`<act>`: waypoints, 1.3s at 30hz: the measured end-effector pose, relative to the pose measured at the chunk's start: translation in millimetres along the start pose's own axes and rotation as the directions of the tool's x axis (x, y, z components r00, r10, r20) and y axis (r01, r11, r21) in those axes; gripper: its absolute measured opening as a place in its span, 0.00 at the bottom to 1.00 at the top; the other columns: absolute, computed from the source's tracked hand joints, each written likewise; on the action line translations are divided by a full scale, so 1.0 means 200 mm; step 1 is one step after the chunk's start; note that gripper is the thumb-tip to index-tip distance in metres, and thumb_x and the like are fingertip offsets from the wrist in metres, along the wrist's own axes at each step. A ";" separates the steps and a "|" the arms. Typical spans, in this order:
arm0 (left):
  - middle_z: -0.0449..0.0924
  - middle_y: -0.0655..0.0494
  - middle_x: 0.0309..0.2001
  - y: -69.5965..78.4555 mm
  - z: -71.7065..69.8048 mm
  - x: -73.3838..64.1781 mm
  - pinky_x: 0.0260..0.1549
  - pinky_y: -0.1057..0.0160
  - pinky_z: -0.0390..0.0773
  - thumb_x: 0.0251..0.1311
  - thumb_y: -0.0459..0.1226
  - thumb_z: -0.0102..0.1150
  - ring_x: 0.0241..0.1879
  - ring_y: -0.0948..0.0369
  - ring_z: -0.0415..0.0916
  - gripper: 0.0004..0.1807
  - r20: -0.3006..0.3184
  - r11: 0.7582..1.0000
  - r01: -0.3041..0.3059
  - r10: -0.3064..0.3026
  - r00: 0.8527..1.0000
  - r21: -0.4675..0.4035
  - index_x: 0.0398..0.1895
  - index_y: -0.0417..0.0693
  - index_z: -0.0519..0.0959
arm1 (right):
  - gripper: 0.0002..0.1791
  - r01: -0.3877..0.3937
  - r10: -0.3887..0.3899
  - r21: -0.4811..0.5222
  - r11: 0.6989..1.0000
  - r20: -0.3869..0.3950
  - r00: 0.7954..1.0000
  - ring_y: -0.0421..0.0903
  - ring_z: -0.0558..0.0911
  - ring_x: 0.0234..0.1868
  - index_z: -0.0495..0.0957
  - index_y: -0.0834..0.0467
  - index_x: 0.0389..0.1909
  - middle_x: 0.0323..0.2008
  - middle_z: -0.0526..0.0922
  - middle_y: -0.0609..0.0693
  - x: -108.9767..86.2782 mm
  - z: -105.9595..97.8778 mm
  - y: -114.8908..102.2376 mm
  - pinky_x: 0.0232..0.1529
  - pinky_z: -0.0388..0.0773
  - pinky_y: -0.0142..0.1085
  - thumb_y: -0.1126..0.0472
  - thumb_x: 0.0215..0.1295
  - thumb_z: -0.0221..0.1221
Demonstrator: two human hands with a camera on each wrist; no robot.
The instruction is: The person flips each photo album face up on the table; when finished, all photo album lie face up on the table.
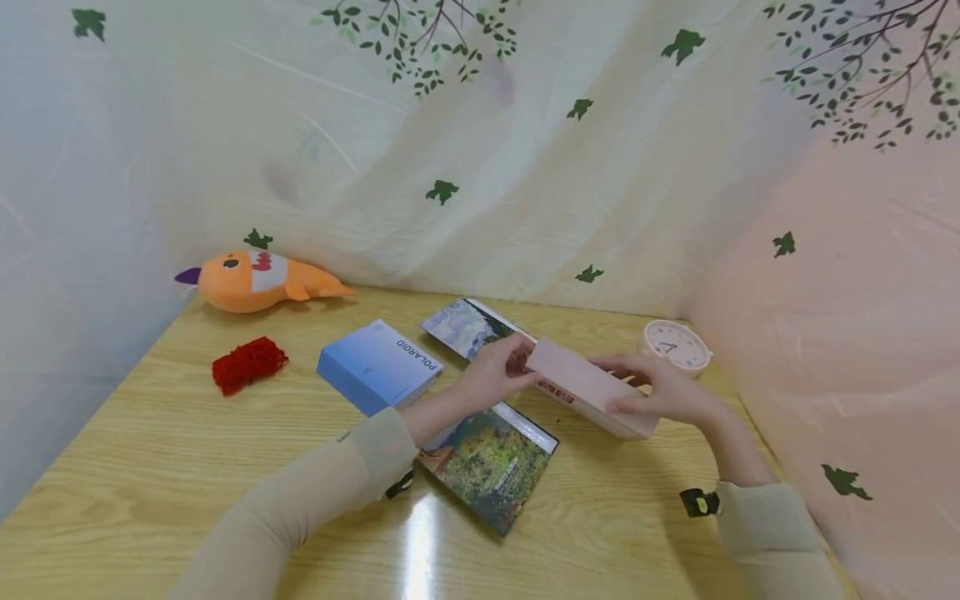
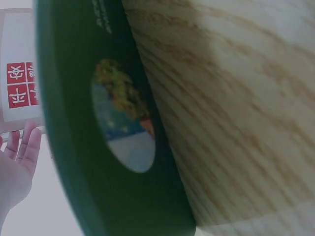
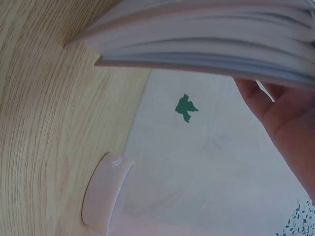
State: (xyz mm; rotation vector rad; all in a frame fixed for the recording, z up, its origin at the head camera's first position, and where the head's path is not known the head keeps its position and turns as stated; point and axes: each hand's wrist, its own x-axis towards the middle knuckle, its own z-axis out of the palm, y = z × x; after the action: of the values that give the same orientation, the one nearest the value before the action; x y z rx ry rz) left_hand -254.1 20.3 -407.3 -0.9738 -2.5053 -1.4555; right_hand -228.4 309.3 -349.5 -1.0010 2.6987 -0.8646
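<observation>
A thick pink photo album is held between both hands, tilted above the table. Its cover bears red square characters, and its page edges show in the right wrist view. My left hand grips its left end, while my right hand grips the right end with thumb in front and fingers behind. Beneath the left arm lies an album with a garden painting; its green spine fills much of the left wrist view. Farther back is an album with a cloudy landscape, partly covered by the left hand.
A blue album marked POLAROID lies left of the left hand. Red yarn and an orange plush toy are farther left. A pink round clock stands behind the right hand, near the cloth wall.
</observation>
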 end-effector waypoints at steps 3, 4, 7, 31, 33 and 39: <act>0.77 0.57 0.34 0.00 0.00 -0.01 0.32 0.73 0.77 0.58 0.42 0.64 0.32 0.67 0.75 0.14 0.002 1.000 -0.009 0.009 1.000 -0.006 0.44 0.48 0.74 | 0.32 -0.027 0.026 0.022 0.999 0.040 0.999 0.43 0.78 0.50 0.70 0.53 0.63 0.55 0.78 0.48 -0.03 -0.01 0.00 0.46 0.78 0.35 0.56 0.57 0.66; 0.77 0.56 0.34 0.00 0.00 -0.01 0.31 0.73 0.77 0.58 0.41 0.64 0.32 0.66 0.76 0.14 0.002 1.000 -0.018 0.018 1.000 -0.008 0.44 0.48 0.74 | 0.32 -0.034 0.032 0.033 0.999 0.054 0.998 0.42 0.78 0.50 0.70 0.53 0.63 0.54 0.78 0.48 -0.04 -0.02 0.01 0.46 0.78 0.35 0.56 0.57 0.66; 0.76 0.55 0.32 -0.01 -0.01 -0.02 0.31 0.72 0.78 0.58 0.40 0.64 0.31 0.65 0.76 0.13 0.002 0.999 -0.047 0.047 0.999 -0.024 0.42 0.47 0.73 | 0.32 -0.079 0.071 0.084 0.993 0.101 0.992 0.40 0.77 0.49 0.70 0.54 0.63 0.52 0.78 0.48 -0.07 -0.03 0.01 0.44 0.78 0.35 0.57 0.55 0.67; 0.74 0.43 0.50 -0.07 -0.01 -0.04 0.51 0.51 0.76 0.58 0.30 0.61 0.49 0.46 0.76 0.21 0.159 0.992 0.072 -0.054 0.986 -0.105 0.54 0.38 0.69 | 0.34 -0.090 0.084 0.059 0.994 0.091 0.992 0.45 0.74 0.52 0.69 0.48 0.64 0.56 0.74 0.46 -0.08 0.08 0.03 0.41 0.78 0.43 0.52 0.55 0.67; 0.75 0.44 0.51 -0.08 -0.01 -0.04 0.51 0.52 0.76 0.58 0.30 0.61 0.49 0.48 0.76 0.21 0.167 0.990 0.094 -0.076 0.983 -0.104 0.54 0.38 0.70 | 0.33 -0.080 0.076 0.048 0.996 0.079 0.994 0.45 0.74 0.51 0.69 0.48 0.63 0.55 0.75 0.46 -0.08 0.09 0.03 0.40 0.78 0.43 0.52 0.55 0.67; 0.75 0.47 0.47 -0.09 -0.01 -0.04 0.44 0.64 0.79 0.58 0.30 0.60 0.46 0.54 0.77 0.18 0.153 0.986 0.111 -0.091 0.984 -0.128 0.52 0.39 0.72 | 0.33 -0.060 0.059 0.017 0.998 0.053 0.997 0.45 0.74 0.50 0.69 0.53 0.63 0.54 0.75 0.50 -0.08 0.11 0.03 0.38 0.78 0.41 0.54 0.57 0.66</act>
State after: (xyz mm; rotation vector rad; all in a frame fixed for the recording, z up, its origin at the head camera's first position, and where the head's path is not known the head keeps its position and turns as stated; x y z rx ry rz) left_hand -257.8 8.2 -421.8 -1.0243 -2.6221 -1.6624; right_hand -213.5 312.4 -372.5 -0.9208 2.6574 -0.8395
